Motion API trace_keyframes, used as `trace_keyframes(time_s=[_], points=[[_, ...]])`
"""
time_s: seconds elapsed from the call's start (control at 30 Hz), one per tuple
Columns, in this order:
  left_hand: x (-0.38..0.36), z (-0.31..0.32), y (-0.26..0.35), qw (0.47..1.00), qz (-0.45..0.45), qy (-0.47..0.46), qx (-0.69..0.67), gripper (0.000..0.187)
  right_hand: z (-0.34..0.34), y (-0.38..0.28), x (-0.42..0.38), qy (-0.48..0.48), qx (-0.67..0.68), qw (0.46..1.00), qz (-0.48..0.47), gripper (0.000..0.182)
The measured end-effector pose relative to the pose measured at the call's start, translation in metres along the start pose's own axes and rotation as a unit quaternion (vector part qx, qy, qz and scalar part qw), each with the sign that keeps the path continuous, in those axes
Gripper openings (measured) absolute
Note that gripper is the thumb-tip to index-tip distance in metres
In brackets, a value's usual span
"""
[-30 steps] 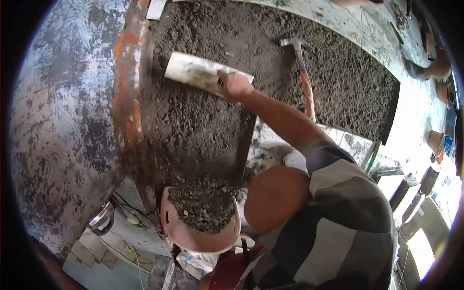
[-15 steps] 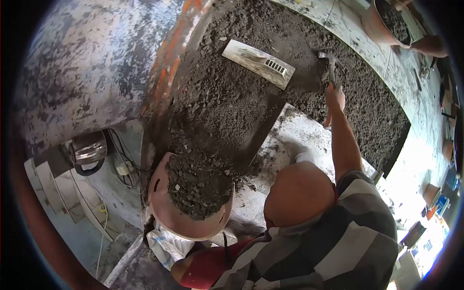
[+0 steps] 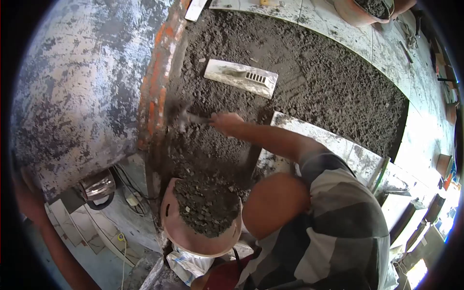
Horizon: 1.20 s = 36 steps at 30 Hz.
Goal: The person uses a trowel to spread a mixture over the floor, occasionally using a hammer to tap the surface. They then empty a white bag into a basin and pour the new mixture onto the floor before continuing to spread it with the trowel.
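My right hand [image 3: 227,123] grips a claw hammer [image 3: 199,119] by its handle. The hammer's head is blurred, low over the dark crumbly mortar bed [image 3: 309,72] beside the raised brick edge [image 3: 153,104]. Beyond my hand, a pale float [image 3: 240,77] with a slotted handle lies on the mortar. A pink bucket [image 3: 167,212] of dark rubble and mortar stands nearer to me. At the dim left rim of the view, my left hand [image 3: 30,198] is at the edge of the stained slab [image 3: 72,92], fingers stretched out and holding nothing.
My bent knee [image 3: 275,205] is beside a mortar-smeared white board [image 3: 333,137]. Pale floor tiles [image 3: 386,53] border the bed on the right, with another bucket [image 3: 355,13] at the top. Cables [image 3: 128,188] and a shiny metal object [image 3: 99,186] are below the slab.
My right hand has swung the hammer from the far right side of the mortar to the left, near the brick edge. My left hand has come into view at the slab.
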State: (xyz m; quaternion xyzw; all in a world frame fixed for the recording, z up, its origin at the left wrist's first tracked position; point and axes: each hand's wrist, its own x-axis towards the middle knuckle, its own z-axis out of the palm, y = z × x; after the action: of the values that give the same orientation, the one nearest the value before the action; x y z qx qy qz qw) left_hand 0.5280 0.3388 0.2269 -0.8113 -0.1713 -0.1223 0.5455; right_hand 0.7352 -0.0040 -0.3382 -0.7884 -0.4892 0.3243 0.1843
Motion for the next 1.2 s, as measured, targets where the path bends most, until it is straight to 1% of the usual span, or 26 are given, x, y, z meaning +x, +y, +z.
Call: trace_keyframes(time_s=[0.03, 0.1, 0.13, 0.17, 0.2, 0.23, 0.27, 0.33, 0.43, 0.47, 0.5, 0.53, 0.57, 0.63, 0.67, 0.73, 0.8, 0.87, 0.93, 1.0, 1.03, 1.07, 1.1, 1.13, 1.17, 1.2], points=[[0.005, -0.005, 0.004, 1.0, -0.001, 0.006, -0.011, 0.04, 0.0, 0.0, 0.01, 0.035, -0.053, 0.998, -0.025, 0.046], [0.011, -0.015, 0.01, 1.0, -0.006, 0.02, -0.022, 0.04, -0.056, -0.009, -0.002, 0.187, -0.162, 0.969, -0.019, 0.051], [0.013, -0.019, 0.012, 0.999, -0.008, 0.027, -0.023, 0.04, -0.089, -0.004, 0.001, 0.155, -0.143, 0.974, 0.086, 0.057], [0.015, -0.022, 0.015, 0.999, -0.01, 0.032, -0.029, 0.04, -0.096, 0.019, 0.009, 0.265, -0.145, 0.948, 0.1, 0.055], [0.017, -0.024, 0.018, 0.999, -0.013, 0.038, -0.035, 0.04, -0.106, 0.044, 0.016, 0.228, -0.142, 0.952, 0.151, 0.054], [0.018, -0.026, 0.02, 0.998, -0.015, 0.043, -0.041, 0.04, -0.135, 0.053, 0.011, 0.09, -0.102, 0.969, 0.205, 0.052], [0.018, -0.027, 0.02, 0.998, -0.018, 0.047, -0.045, 0.04, -0.115, 0.09, 0.024, 0.101, -0.149, 0.968, 0.173, 0.051], [0.017, -0.03, 0.02, 0.997, -0.025, 0.051, -0.054, 0.04, -0.122, 0.111, 0.022, 0.059, -0.047, 0.985, 0.158, 0.052], [0.013, -0.029, 0.017, 0.996, -0.031, 0.038, -0.069, 0.04, -0.145, 0.122, -0.013, 0.143, -0.037, 0.972, 0.181, 0.056], [0.012, -0.026, 0.017, 0.996, -0.033, 0.027, -0.077, 0.041, -0.164, 0.12, -0.033, 0.167, -0.009, 0.961, 0.218, 0.058], [0.013, -0.021, 0.017, 0.995, -0.037, 0.016, -0.087, 0.041, -0.171, 0.13, -0.051, 0.224, -0.041, 0.946, 0.232, 0.056], [0.013, -0.017, 0.017, 0.995, -0.041, 0.006, -0.095, 0.041, -0.185, 0.141, -0.066, 0.224, -0.04, 0.93, 0.289, 0.049], [0.013, -0.016, 0.016, 0.994, -0.043, -0.002, -0.101, 0.041, -0.171, 0.185, -0.074, 0.24, -0.078, 0.92, 0.298, 0.041], [0.012, -0.015, 0.014, 0.993, -0.047, -0.012, -0.109, 0.042, -0.172, 0.215, -0.107, 0.306, -0.053, 0.909, 0.277, 0.031], [0.011, -0.015, 0.012, 0.992, -0.049, -0.014, -0.112, 0.042, -0.148, 0.249, -0.116, 0.248, -0.225, 0.907, 0.256, 0.02], [0.012, -0.014, 0.01, 0.991, -0.051, -0.023, -0.119, 0.042, -0.155, 0.25, -0.125, 0.213, -0.109, 0.922, 0.303, 0.024], [0.013, -0.014, 0.009, 0.989, -0.053, -0.037, -0.131, 0.043, -0.153, 0.268, -0.129, 0.281, -0.128, 0.905, 0.291, 0.032], [0.011, -0.021, 0.015, 0.984, -0.071, -0.051, -0.154, 0.043, -0.164, 0.258, -0.148, 0.305, -0.047, 0.883, 0.355, 0.035], [0.018, -0.028, 0.029, 0.979, -0.059, -0.032, -0.192, 0.043, -0.161, 0.276, -0.164, 0.258, -0.045, 0.89, 0.373, 0.035], [0.01, -0.01, 0.012, 0.987, -0.058, -0.047, -0.144, 0.043, -0.177, 0.26, -0.183, 0.34, -0.009, 0.853, 0.396, 0.036], [0.008, -0.008, 0.007, 0.991, -0.041, -0.043, -0.118, 0.043, -0.182, 0.258, -0.195, 0.322, 0.02, 0.832, 0.451, 0.039], [0.008, -0.007, 0.004, 0.995, -0.025, -0.038, -0.091, 0.043, -0.162, 0.292, -0.212, 0.278, -0.011, 0.846, 0.454, 0.041], [0.012, -0.011, 0.007, 0.998, 0.002, -0.015, -0.062, 0.043, -0.16, 0.288, -0.23, 0.261, -0.005, 0.834, 0.486, 0.042], [0.019, -0.024, 0.013, 0.999, 0.019, 0.011, -0.043, 0.042, -0.149, 0.313, -0.249, 0.265, -0.014, 0.832, 0.487, 0.041], [0.025, -0.038, 0.019, 0.998, 0.036, 0.038, -0.024, 0.042, -0.149, 0.315, -0.259, 0.32, -0.011, 0.804, 0.501, 0.042], [0.032, -0.052, 0.026, 0.997, 0.051, 0.065, -0.003, 0.041, -0.142, 0.321, -0.274, 0.397, -0.003, 0.786, 0.474, 0.041]])
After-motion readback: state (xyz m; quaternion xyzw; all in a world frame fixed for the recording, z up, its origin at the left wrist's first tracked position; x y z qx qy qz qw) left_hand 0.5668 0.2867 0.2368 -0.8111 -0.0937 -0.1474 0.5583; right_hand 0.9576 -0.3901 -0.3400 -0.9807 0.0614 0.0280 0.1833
